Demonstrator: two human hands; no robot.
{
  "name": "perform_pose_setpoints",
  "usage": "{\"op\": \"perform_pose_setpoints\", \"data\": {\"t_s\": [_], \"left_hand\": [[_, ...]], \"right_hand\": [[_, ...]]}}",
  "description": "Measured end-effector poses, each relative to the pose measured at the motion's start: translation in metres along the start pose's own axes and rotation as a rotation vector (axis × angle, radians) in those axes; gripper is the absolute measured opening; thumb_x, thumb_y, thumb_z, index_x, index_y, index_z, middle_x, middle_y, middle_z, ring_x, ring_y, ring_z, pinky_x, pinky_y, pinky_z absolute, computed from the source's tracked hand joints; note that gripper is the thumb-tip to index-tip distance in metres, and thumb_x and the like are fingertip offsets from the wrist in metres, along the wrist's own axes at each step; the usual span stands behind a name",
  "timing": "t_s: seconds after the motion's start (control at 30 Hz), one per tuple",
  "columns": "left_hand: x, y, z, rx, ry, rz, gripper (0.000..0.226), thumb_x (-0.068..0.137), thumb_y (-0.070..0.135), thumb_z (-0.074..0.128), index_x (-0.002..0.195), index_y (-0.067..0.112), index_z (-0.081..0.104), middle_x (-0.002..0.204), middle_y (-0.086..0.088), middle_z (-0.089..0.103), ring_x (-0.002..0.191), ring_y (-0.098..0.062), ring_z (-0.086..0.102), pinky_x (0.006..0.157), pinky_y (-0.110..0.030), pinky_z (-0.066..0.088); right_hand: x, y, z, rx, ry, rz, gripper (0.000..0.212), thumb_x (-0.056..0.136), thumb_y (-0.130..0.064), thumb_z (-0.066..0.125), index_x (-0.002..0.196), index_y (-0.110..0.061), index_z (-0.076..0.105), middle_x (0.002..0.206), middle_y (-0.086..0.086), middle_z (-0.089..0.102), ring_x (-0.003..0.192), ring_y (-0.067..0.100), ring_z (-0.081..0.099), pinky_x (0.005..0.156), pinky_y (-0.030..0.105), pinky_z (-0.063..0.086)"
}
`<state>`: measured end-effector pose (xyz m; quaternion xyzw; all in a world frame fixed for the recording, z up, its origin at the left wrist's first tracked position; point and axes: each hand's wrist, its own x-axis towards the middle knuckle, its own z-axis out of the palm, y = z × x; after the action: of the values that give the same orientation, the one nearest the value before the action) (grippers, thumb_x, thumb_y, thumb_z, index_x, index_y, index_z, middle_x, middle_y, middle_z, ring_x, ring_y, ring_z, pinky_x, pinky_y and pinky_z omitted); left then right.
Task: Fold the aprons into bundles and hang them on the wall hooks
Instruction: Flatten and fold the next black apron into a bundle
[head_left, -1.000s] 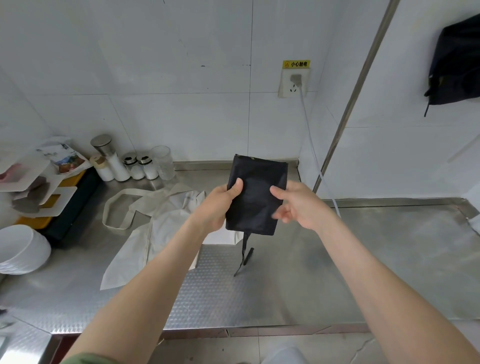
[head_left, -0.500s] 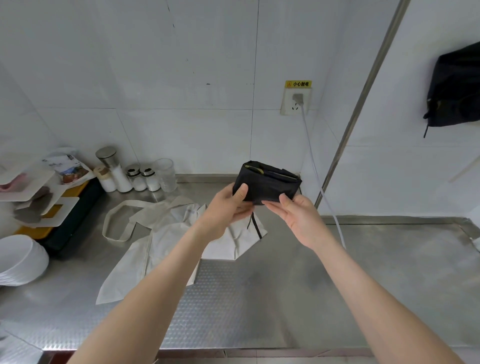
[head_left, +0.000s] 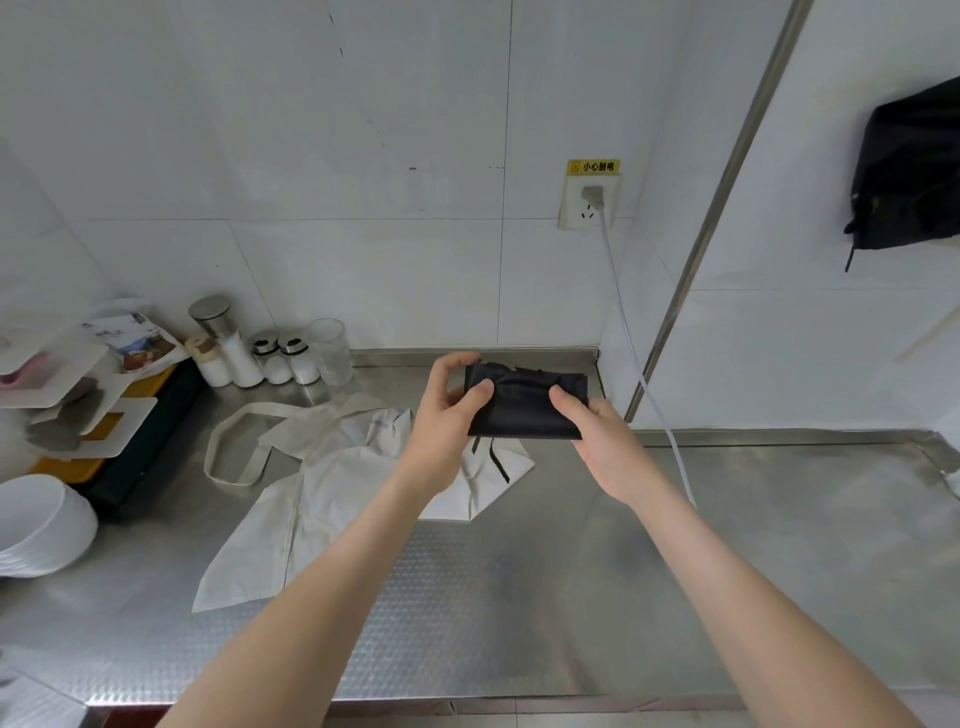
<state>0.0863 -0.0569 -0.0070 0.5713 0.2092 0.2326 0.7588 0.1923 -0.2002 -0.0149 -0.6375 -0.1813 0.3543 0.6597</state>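
Just below black bundle (head_left: 524, 410), white apron (head_left: 332, 467), jars (head_left: 283, 358).

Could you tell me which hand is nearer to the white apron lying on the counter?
Left. The left hand grips the black bundle directly over the upper edge of the white apron; the right hand grips the bundle's other end, beyond the apron's right corner.

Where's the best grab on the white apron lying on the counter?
Probably the neck loop of the white apron: pinch its left bend, coming from above. The strap lies open and flat on the steel counter, clear of the crumpled body, with nothing on it.
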Motion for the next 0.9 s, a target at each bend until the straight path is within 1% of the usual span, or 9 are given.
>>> {"op": "perform_pose_setpoints", "data": {"t_s": [0.1,0.2,0.27,0.33,0.43,0.57,0.63,0.73,0.9], "left_hand": [[-0.003,0.0,-0.005,0.023,-0.08,-0.009,0.033,0.097,0.006,0.05,0.121,0.029,0.057,0.105,0.0,0.069,0.095,-0.014,0.064,0.087,-0.035,0.049],[-0.005,0.004,-0.007,0.054,-0.125,0.008,0.036,0.098,0.002,0.043,0.111,0.031,0.06,0.106,0.002,0.068,0.094,-0.014,0.061,0.082,-0.031,0.047],[-0.007,0.004,-0.007,0.08,-0.155,0.024,0.039,0.096,-0.001,0.039,0.102,0.03,0.061,0.105,0.004,0.066,0.094,-0.015,0.058,0.078,-0.031,0.044],[-0.009,0.005,-0.005,0.089,-0.157,0.013,0.032,0.095,0.0,0.04,0.096,0.027,0.059,0.1,0.005,0.064,0.09,-0.015,0.056,0.07,-0.027,0.044],[-0.01,0.003,-0.001,0.2,-0.103,0.039,0.007,0.096,0.017,0.057,0.092,0.023,0.054,0.092,0.001,0.061,0.081,-0.013,0.056,0.064,-0.023,0.044],[-0.008,0.0,0.001,0.235,-0.075,0.079,0.021,0.095,0.024,0.06,0.078,0.019,0.048,0.081,-0.004,0.054,0.074,-0.015,0.049,0.061,-0.025,0.039],[-0.007,0.001,-0.001,0.211,-0.09,0.065,0.028,0.092,0.028,0.061,0.071,0.021,0.046,0.078,-0.007,0.049,0.073,-0.018,0.046,0.061,-0.028,0.035],[-0.009,-0.002,-0.004,0.195,-0.108,0.062,0.029,0.094,0.024,0.06,0.07,0.02,0.045,0.076,-0.007,0.047,0.071,-0.018,0.045,0.061,-0.029,0.034],[-0.013,-0.002,-0.002,0.218,-0.122,0.127,0.021,0.095,0.017,0.059,0.081,0.009,0.046,0.081,-0.001,0.059,0.073,-0.013,0.052,0.063,-0.024,0.042]], "right_hand": [[-0.003,0.0,0.002,-0.005,-0.003,-0.007,0.017,0.092,-0.034,0.059,0.098,-0.021,0.066,0.094,-0.014,0.072,0.102,0.009,0.061,0.09,0.021,0.04],[-0.004,0.001,0.004,0.173,-0.023,-0.098,0.019,0.091,-0.019,0.058,0.109,-0.019,0.061,0.108,-0.007,0.071,0.109,0.011,0.061,0.099,0.027,0.044],[-0.005,0.0,0.005,0.23,-0.033,-0.118,0.021,0.091,-0.018,0.056,0.112,-0.017,0.06,0.109,-0.005,0.07,0.108,0.011,0.062,0.099,0.03,0.047],[-0.006,0.001,0.006,0.17,-0.043,-0.105,0.023,0.093,-0.023,0.054,0.113,-0.017,0.061,0.11,-0.004,0.071,0.111,0.014,0.061,0.099,0.03,0.046],[-0.01,0.001,0.009,-0.008,-0.076,-0.104,0.022,0.096,-0.03,0.051,0.112,-0.022,0.064,0.111,-0.006,0.071,0.112,0.01,0.061,0.1,0.026,0.043],[-0.008,-0.001,0.013,0.01,-0.015,-0.12,0.02,0.096,-0.025,0.055,0.112,-0.019,0.064,0.11,-0.004,0.071,0.11,0.012,0.062,0.101,0.03,0.042],[-0.006,-0.001,0.013,0.089,0.011,-0.15,0.032,0.092,-0.017,0.061,0.123,-0.02,0.056,0.12,-0.004,0.064,0.113,0.013,0.059,0.098,0.03,0.044],[-0.007,-0.003,0.011,0.132,-0.05,-0.133,0.047,0.092,-0.006,0.057,0.13,-0.032,0.048,0.125,-0.01,0.054,0.109,0.005,0.057,0.089,0.024,0.046],[-0.01,-0.005,0.011,0.215,-0.112,-0.071,0.052,0.091,-0.002,0.058,0.134,-0.028,0.046,0.123,0.002,0.06,0.114,0.019,0.058,0.102,0.041,0.045]]}}
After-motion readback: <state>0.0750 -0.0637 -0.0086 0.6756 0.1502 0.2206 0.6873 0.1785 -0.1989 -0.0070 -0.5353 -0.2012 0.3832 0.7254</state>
